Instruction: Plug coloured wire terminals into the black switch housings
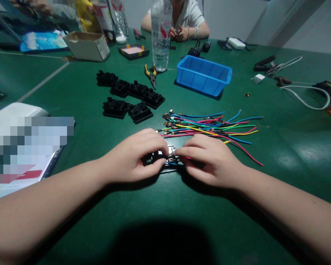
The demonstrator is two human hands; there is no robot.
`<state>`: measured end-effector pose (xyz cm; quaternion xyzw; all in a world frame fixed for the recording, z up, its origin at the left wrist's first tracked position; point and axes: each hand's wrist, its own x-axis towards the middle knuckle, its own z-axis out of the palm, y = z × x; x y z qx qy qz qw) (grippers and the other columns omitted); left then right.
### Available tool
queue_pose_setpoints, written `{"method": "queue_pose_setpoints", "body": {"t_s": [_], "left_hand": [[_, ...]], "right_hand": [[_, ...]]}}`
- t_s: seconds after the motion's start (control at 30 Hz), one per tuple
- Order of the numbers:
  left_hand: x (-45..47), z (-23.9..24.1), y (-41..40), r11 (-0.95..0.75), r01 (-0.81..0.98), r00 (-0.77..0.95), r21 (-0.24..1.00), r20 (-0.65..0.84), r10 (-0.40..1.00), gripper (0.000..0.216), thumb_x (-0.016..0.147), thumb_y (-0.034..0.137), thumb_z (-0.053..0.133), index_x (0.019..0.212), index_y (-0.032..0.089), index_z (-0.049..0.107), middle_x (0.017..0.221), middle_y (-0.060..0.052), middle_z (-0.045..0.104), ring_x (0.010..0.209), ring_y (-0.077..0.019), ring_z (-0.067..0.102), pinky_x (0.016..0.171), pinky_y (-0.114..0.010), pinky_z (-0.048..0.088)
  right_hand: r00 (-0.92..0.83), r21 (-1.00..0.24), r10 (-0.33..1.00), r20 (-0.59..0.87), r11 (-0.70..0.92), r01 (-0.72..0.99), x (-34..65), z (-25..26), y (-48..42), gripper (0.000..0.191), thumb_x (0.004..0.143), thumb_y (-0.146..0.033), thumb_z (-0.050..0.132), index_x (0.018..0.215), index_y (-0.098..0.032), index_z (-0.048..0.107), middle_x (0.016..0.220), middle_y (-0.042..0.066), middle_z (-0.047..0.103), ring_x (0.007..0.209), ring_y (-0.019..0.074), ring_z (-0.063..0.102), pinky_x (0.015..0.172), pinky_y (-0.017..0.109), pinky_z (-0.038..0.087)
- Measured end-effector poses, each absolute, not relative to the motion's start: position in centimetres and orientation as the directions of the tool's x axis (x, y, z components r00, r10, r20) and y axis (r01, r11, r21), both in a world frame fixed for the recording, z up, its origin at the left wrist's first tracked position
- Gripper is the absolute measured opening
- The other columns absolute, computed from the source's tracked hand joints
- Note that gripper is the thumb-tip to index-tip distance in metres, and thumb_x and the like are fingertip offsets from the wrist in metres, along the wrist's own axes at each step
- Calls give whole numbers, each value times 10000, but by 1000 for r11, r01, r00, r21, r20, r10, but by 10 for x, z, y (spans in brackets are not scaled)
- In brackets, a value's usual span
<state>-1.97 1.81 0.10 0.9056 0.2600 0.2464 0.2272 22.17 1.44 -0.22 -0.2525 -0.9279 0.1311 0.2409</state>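
Observation:
My left hand (138, 156) and my right hand (206, 158) rest on the green table (165, 206), both curled around a small black plastic connector block (167, 157) held between them. My left fingers grip its left end. My right fingers pinch at its right side, where a thin coloured wire end sits; which wire I cannot tell. Just beyond my hands lies a loose bundle of coloured wires (209, 127) with metal terminals at their left ends. Several more black connector blocks (129, 97) lie in a cluster further back on the left.
A blue plastic bin (203, 75) stands behind the wires. Yellow-handled pliers (151, 74) and a clear water bottle (161, 35) are beyond the blocks. A cardboard box (87, 45) sits back left, papers (22, 147) at left, cables and tools (292, 73) at right. Another person's hands (179, 33) work at the far edge.

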Motion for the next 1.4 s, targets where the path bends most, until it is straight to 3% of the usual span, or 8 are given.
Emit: {"method": "queue_pose_setpoints", "body": {"t_s": [0.3, 0.47, 0.87, 1.1, 1.4], "left_hand": [[-20, 1, 19, -781, 384, 759, 493, 314, 571, 110, 868, 167, 540, 957, 169, 605, 903, -52, 661, 866, -181, 573, 821, -330, 448], [-20, -2, 19, -761, 406, 722, 507, 332, 607, 169, 858, 191, 561, 1023, 172, 592, 940, -48, 673, 854, -177, 577, 778, -306, 455], [-18, 5, 18, -740, 433, 722, 514, 294, 627, 143, 850, 168, 569, 982, 135, 610, 922, -46, 666, 850, -168, 569, 779, -294, 457], [-17, 3, 19, -739, 429, 727, 520, 288, 624, 138, 854, 158, 575, 983, 132, 614, 921, -36, 664, 856, -162, 568, 793, -289, 451], [-18, 2, 19, -736, 410, 719, 538, 305, 624, 130, 853, 164, 585, 974, 131, 619, 918, -36, 666, 858, -154, 573, 799, -277, 456]], "right_hand": [[-741, -344, 504, 444, 859, 379, 223, -8, 16, 271, 840, -162, 527, 1074, -170, 662, 891, 73, 669, 785, 177, 569, 693, 316, 464], [-791, -300, 450, 415, 888, 348, 223, -8, 16, 324, 836, -171, 537, 1136, -173, 661, 949, 88, 671, 800, 184, 579, 686, 318, 464], [-798, -336, 462, 388, 877, 344, 219, -4, 14, 313, 878, -181, 535, 1151, -133, 679, 944, 108, 687, 808, 192, 598, 688, 316, 468], [-810, -269, 415, 414, 906, 326, 221, -7, 16, 321, 874, -185, 525, 1154, -122, 669, 964, 105, 694, 789, 196, 595, 656, 316, 455], [-813, -328, 452, 366, 881, 341, 221, -5, 16, 317, 879, -176, 525, 1164, -139, 659, 1020, 97, 700, 827, 186, 609, 687, 309, 470]]}}
